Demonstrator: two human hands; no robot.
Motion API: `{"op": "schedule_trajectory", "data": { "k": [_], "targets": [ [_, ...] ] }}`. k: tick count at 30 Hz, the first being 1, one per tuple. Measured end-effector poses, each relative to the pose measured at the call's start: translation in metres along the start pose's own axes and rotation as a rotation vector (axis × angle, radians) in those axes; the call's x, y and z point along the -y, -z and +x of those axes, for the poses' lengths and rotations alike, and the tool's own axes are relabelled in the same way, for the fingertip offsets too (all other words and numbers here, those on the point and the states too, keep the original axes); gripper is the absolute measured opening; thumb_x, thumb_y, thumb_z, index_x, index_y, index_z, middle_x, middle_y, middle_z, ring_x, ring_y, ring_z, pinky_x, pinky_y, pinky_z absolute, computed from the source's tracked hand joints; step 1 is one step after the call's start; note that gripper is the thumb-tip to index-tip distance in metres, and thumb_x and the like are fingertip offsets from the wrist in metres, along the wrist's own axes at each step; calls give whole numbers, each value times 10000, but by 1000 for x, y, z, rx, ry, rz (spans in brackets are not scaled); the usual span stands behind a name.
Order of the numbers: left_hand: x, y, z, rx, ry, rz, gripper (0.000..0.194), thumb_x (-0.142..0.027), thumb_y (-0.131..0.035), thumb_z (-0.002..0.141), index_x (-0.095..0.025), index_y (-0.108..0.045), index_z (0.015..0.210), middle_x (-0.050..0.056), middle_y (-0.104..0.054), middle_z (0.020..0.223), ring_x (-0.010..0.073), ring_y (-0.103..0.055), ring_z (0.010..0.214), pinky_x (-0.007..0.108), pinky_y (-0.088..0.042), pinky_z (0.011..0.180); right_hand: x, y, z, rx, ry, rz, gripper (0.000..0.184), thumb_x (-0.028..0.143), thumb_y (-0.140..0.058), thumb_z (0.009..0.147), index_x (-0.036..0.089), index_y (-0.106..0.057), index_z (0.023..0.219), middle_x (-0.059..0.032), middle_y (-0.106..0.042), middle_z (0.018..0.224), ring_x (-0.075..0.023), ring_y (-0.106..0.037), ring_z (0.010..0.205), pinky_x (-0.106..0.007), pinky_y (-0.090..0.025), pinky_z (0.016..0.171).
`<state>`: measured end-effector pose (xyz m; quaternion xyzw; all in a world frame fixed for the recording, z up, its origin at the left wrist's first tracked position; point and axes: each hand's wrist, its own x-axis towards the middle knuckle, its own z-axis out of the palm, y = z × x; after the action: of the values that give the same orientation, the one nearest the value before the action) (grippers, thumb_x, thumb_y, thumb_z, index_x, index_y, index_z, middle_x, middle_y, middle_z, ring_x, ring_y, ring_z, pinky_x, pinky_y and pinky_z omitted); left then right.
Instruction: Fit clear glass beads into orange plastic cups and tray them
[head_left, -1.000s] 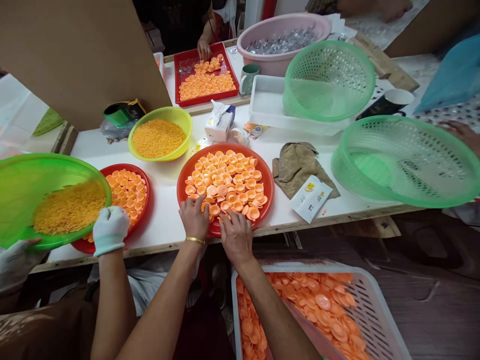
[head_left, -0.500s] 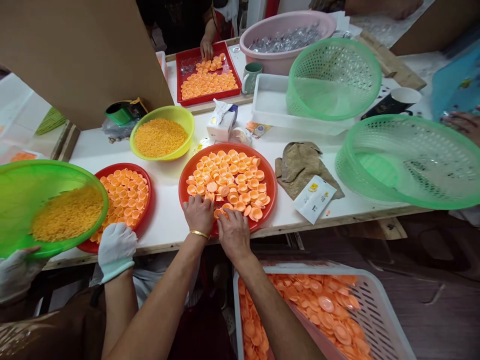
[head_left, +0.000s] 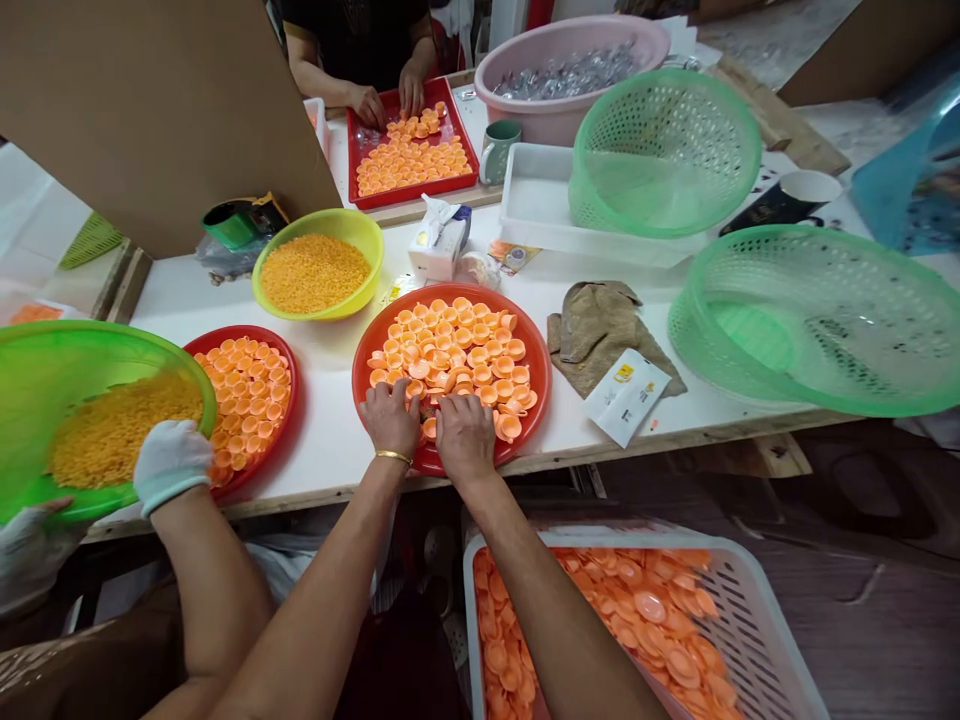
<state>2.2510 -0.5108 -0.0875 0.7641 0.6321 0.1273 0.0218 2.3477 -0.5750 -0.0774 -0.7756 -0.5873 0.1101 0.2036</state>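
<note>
A round red tray (head_left: 537,410) on the table holds many small, shallow orange plastic cups (head_left: 480,338), most with their hollow side up and some tipped over. My left hand (head_left: 391,418), with a gold bracelet at the wrist, is at the tray's near left rim. Its fingers are bent, thumb and fingertips closed on an orange cup. Close beside it, my right hand (head_left: 466,432) reaches over the near rim with fingers curled together among the cups. Whatever those fingertips hold is hidden beneath them.
Left, a co-worker's gloved hand (head_left: 174,462) is at a green basin (head_left: 22,360) of yellow pieces, by another red tray (head_left: 289,420). A yellow bowl (head_left: 375,250), brown cloth (head_left: 592,320) and green baskets (head_left: 750,380) stand around. Below is a crate (head_left: 772,620) of orange parts.
My hands have shifted slightly among the cups, the right one curling more. The co-worker's gloved hand moved left onto the green basin. Across the table, another person's second hand now shows at the tray.
</note>
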Motion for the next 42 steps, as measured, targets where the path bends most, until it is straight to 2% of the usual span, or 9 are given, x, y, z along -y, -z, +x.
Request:
{"op": "schedule_trajectory", "data": {
  "k": [3, 7, 11, 17, 23, 27, 34, 38, 42],
  "targets": [
    [8, 3, 4, 9, -13, -58, 236, -317, -504, 870, -236, -711, 950, 85, -634, 917, 266, -535, 922, 377, -388, 785, 0, 4, 1, 13, -44, 22, 194, 247, -497, 910, 190, -645, 1021, -81, -654, 1019, -230, -506, 988, -359, -365, 816],
    [32, 14, -1, -49, 41, -119, 338, -204, -377, 908, -183, -671, 1072, 82, -643, 899, 208, -560, 846, 335, -424, 820, 1, 11, 12, 36, -89, 40, 178, 176, -521, 876, 197, -667, 974, -87, -662, 944, -232, -532, 957, -340, -385, 785],
    [48, 21, -17, -73, 62, -123, 295, -215, -446, 875, -145, -683, 1034, 98, -629, 860, 220, -551, 802, 353, -439, 799, 5, 14, 24, 69, -140, 48, 189, 142, -507, 871, 174, -679, 942, -100, -678, 883, -228, -574, 898, -321, -402, 746],
    [34, 17, -21, -21, -55, -86, 281, -288, -537, 856, -237, -684, 1089, 102, -602, 995, 270, -503, 945, 392, -398, 796, 12, 15, 35, 143, -234, 52, 246, 137, -454, 879, 141, -686, 960, -131, -697, 870, -243, -617, 923, -306, -426, 702],
    [22, 16, -9, 39, -149, -92, 103, -287, -642, 792, -218, -704, 836, 76, -612, 920, 265, -515, 917, 369, -397, 744, 7, 16, 44, 238, -324, 93, 269, 141, -478, 844, 184, -703, 986, -94, -715, 899, -206, -663, 838, -268, -445, 667],
    [17, 12, -9, 57, -194, -117, 64, -246, -679, 765, -190, -654, 785, 44, -624, 820, 223, -523, 823, 333, -418, 749, 5, 16, 38, 220, -288, 84, 301, 146, -457, 866, 180, -664, 1083, -101, -710, 885, -219, -662, 841, -282, -447, 669],
    [11, 9, -15, 15, -190, -58, 177, -338, -600, 833, -181, -669, 788, 84, -608, 820, 257, -497, 833, 370, -407, 777, 6, 13, 16, 179, -120, 78, 272, 161, -459, 897, 215, -662, 1070, -77, -671, 940, -215, -606, 926, -282, -440, 705],
    [5, 11, 9, 3, -184, -31, 207, -321, -543, 870, -178, -676, 938, 94, -611, 901, 245, -514, 884, 357, -402, 823, 2, 11, 12, 142, -51, 68, 277, 156, -436, 910, 210, -650, 1079, -81, -636, 1027, -209, -566, 965, -291, -445, 738],
    [-10, 8, 44, 46, -229, 36, 262, -310, -594, 817, -192, -658, 1041, 119, -610, 962, 300, -504, 969, 382, -397, 787, 2, 7, 14, 133, 42, 54, 241, 130, -457, 886, 189, -679, 958, -89, -632, 1052, -222, -549, 943, -306, -452, 716]
  ]
}}
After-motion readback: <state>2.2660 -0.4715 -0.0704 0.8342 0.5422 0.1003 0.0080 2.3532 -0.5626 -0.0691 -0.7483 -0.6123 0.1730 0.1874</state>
